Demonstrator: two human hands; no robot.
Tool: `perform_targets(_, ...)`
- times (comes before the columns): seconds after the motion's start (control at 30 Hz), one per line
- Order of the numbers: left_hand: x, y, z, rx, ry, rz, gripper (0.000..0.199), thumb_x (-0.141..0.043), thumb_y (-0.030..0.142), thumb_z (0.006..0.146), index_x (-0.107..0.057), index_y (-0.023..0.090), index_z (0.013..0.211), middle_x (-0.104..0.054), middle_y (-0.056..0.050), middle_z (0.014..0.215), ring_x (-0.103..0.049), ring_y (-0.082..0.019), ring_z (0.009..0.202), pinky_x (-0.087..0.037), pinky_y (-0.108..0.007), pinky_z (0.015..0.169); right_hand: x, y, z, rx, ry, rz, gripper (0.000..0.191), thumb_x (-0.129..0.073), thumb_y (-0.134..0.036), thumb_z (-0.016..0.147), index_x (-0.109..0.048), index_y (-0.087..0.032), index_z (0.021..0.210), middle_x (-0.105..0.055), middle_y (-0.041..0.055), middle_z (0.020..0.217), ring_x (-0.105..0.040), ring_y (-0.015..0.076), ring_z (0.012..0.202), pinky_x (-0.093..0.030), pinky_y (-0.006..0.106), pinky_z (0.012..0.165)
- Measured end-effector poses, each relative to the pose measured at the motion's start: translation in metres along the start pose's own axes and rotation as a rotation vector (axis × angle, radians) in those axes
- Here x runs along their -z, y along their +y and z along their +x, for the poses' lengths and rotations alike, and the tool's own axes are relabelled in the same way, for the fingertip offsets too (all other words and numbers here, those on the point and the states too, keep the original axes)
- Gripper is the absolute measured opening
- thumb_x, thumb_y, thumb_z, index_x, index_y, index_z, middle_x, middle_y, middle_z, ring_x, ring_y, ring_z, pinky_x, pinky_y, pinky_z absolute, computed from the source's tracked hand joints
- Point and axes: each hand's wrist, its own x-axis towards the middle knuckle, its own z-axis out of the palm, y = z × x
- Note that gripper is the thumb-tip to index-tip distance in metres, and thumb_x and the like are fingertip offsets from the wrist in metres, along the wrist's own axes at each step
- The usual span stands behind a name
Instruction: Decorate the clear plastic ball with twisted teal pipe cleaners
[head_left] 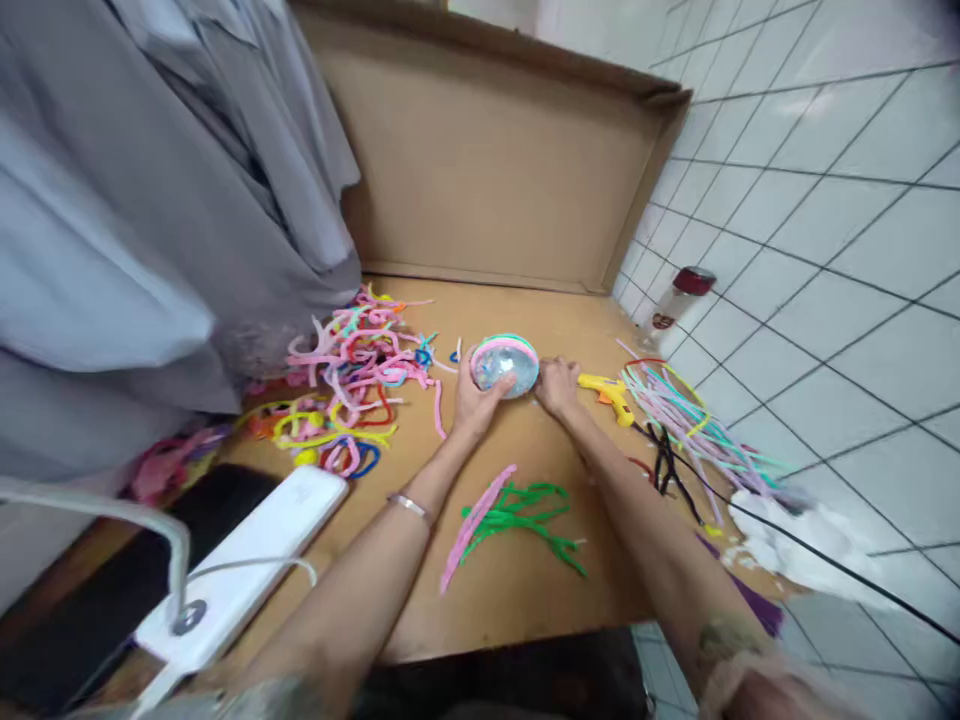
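My left hand is wrapped around the near-left side of a shiny, clear dome-shaped piece, its thumb on the surface. Pink and green fuzzy pipe cleaners line the far edge of that dome. Just right of it, my right hand has its fingers bent together; whatever they pinch is too small to make out. A yellow glue gun lies right beside my right hand. Nearer to me on the table are green pipe cleaners and a pink strip of pipe cleaner.
A tangled heap of coloured pipe cleaners covers the left side. Straight pipe cleaners and a red-capped bottle stand along the tiled wall. A white power bank-like box lies front left. Cardboard rises behind; grey cloth hangs left.
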Motion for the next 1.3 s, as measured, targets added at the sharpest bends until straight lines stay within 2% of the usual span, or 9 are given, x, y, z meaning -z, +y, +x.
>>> perform_targets(0.27,-0.007,0.003,-0.006,0.045,-0.088,0.135,0.083,-0.080,0.049,0.060,-0.047,0.019,0.131,-0.058,-0.013,0.129,-0.056,-0.028,0.118,-0.043,-0.041,0.103,0.011,0.022,-0.036,-0.287,0.362,0.335,0.044,-0.033,-0.012,0.087,-0.068,-0.017,0.113,-0.066,0.0120,0.119,-0.053,0.0247,0.109,-0.032,0.038,0.092)
perform_targets(0.37,-0.007,0.004,-0.005,0.073,-0.102,0.199,0.083,-0.079,0.050,0.061,-0.048,0.020,0.131,-0.059,-0.012,0.128,-0.057,-0.028,0.117,-0.043,-0.042,0.103,0.010,0.021,-0.045,-0.255,0.325,0.278,0.043,-0.034,-0.012,0.088,-0.066,-0.016,0.117,-0.066,0.0126,0.120,-0.051,0.0262,0.110,-0.031,0.038,0.090)
perform_targets(0.5,-0.008,0.001,-0.004,0.072,-0.107,0.336,0.081,-0.079,0.051,0.060,-0.051,0.020,0.129,-0.058,-0.014,0.130,-0.055,-0.031,0.120,-0.039,-0.047,0.106,0.008,0.009,-0.047,-0.107,0.144,0.100,0.040,-0.036,-0.012,0.090,-0.063,-0.016,0.119,-0.066,0.0129,0.121,-0.049,0.0274,0.111,-0.030,0.038,0.086)
perform_targets(0.67,-0.007,0.000,-0.001,0.007,-0.077,0.532,0.070,-0.074,0.052,0.066,-0.054,0.021,0.125,-0.063,-0.012,0.125,-0.051,-0.033,0.124,-0.020,-0.056,0.115,0.003,0.001,-0.046,-0.030,0.023,-0.057,0.034,-0.036,-0.011,0.089,-0.064,-0.013,0.108,-0.068,0.0160,0.111,-0.050,0.0282,0.109,-0.030,0.038,0.083)
perform_targets(0.73,-0.007,0.002,-0.001,-0.011,-0.094,0.552,0.068,-0.073,0.052,0.068,-0.054,0.021,0.125,-0.063,-0.012,0.125,-0.050,-0.033,0.126,-0.019,-0.056,0.115,0.001,0.003,-0.046,-0.028,0.032,-0.057,0.032,-0.038,-0.012,0.090,-0.064,-0.014,0.106,-0.068,0.0146,0.111,-0.050,0.0279,0.108,-0.030,0.038,0.082)
perform_targets(0.9,-0.007,0.005,-0.004,0.008,-0.178,0.456,0.069,-0.071,0.050,0.071,-0.049,0.022,0.130,-0.060,-0.011,0.128,-0.055,-0.030,0.120,-0.039,-0.048,0.105,0.001,0.006,-0.048,-0.061,0.067,-0.009,0.027,-0.041,-0.014,0.089,-0.066,-0.017,0.101,-0.067,0.0125,0.110,-0.051,0.0268,0.106,-0.029,0.036,0.081)
perform_targets(1.03,-0.008,0.004,-0.006,0.014,-0.194,0.408,0.074,-0.072,0.048,0.069,-0.046,0.020,0.132,-0.057,-0.013,0.130,-0.052,-0.030,0.125,-0.040,-0.046,0.106,0.003,0.005,-0.048,-0.094,0.087,0.064,0.029,-0.043,-0.013,0.087,-0.068,-0.017,0.102,-0.068,0.0125,0.106,-0.053,0.0264,0.103,-0.029,0.036,0.081)
perform_targets(1.23,-0.009,-0.001,-0.004,0.007,-0.165,0.268,0.079,-0.072,0.054,0.069,-0.043,0.018,0.133,-0.053,-0.015,0.132,-0.053,-0.029,0.123,-0.040,-0.045,0.106,0.006,0.017,-0.046,-0.287,0.346,0.207,0.036,-0.038,-0.015,0.090,-0.065,-0.016,0.114,-0.066,0.0124,0.114,-0.052,0.0263,0.106,-0.028,0.037,0.084)
perform_targets(1.3,-0.010,-0.003,-0.003,-0.009,-0.165,0.253,0.081,-0.072,0.055,0.069,-0.041,0.018,0.134,-0.052,-0.015,0.133,-0.052,-0.029,0.123,-0.040,-0.045,0.106,0.006,0.019,-0.046,-0.310,0.363,0.208,0.037,-0.036,-0.016,0.091,-0.066,-0.016,0.113,-0.066,0.0129,0.114,-0.051,0.0265,0.106,-0.028,0.037,0.084)
